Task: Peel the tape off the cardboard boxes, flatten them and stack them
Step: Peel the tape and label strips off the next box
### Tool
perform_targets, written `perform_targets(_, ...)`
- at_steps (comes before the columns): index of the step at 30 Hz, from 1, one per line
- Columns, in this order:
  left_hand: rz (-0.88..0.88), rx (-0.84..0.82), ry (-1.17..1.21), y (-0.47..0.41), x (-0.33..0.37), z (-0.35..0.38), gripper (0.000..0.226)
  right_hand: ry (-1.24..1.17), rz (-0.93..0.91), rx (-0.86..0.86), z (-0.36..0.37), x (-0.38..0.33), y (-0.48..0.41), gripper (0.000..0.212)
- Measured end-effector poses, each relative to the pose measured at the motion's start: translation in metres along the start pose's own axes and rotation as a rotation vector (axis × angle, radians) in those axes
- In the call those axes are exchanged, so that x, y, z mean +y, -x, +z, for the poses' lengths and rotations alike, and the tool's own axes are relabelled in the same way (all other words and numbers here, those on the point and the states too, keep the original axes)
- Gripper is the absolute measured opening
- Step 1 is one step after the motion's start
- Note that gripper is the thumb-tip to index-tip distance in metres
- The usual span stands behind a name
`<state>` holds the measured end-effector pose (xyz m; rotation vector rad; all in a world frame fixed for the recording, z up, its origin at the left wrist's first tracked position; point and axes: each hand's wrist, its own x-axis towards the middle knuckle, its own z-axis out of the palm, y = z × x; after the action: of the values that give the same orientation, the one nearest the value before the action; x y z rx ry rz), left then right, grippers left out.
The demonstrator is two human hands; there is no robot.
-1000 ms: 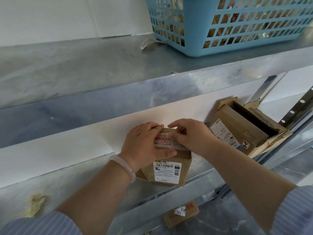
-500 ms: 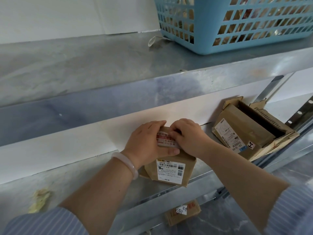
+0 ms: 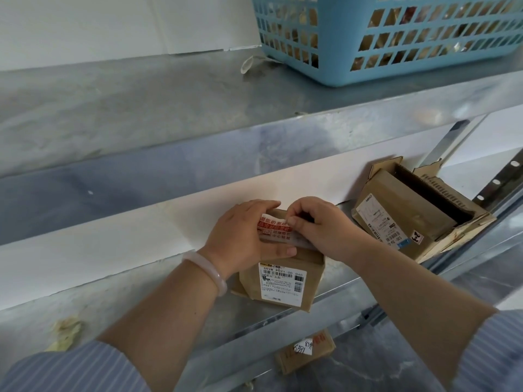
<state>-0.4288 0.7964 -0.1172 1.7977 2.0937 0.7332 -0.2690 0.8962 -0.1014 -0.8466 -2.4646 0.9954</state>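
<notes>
Cardboard box [image 3: 285, 281] in L hand [image 3: 240, 236], tape [image 3: 273, 229] in R hand [image 3: 319, 224]

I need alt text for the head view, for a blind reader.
The left hand holds a small cardboard box on a metal shelf while the right hand pinches the tape on its top. An opened box lies beside it; a blue basket stands above.

2 galvanised steel shelves. Upper shelf [image 3: 141, 108] runs above the grip, dull grey, with a soft diffuse sheen on its front lip. Lower shelf [image 3: 99, 304] lies under the grip. White wall [image 3: 85, 24] sits behind the upper shelf. White panel [image 3: 99, 236] backs the lower one. Perforated upright [image 3: 503, 176] stands far right of the grip. Grey mottled floor [image 3: 368, 372] is below.
</notes>
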Motion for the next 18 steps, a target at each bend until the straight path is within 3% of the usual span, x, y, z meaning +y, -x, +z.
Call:
perform_targets(8, -0.003, -0.080, 0.125, 0.002, -0.012, -0.009, 0.073, -0.024, 0.039, 0.025, 0.000, -0.001, -0.004, 0.014)
perform_targets(12, -0.025, -0.094, 0.138, 0.003, -0.012, -0.010, 0.074, -0.289, 0.108, -0.018, -0.007, -0.007, -0.008, 0.024)
perform_targets(15, 0.006, -0.081, 0.176, 0.003, -0.010, -0.010, 0.066, -0.068, 0.078, -0.110, -0.005, -0.010, -0.011, 0.016)
perform_targets(18, 0.011, -0.076, 0.186, 0.003, -0.012, -0.010, 0.064, 0.062, 0.078, -0.067, 0.001, -0.010, -0.013, 0.023)
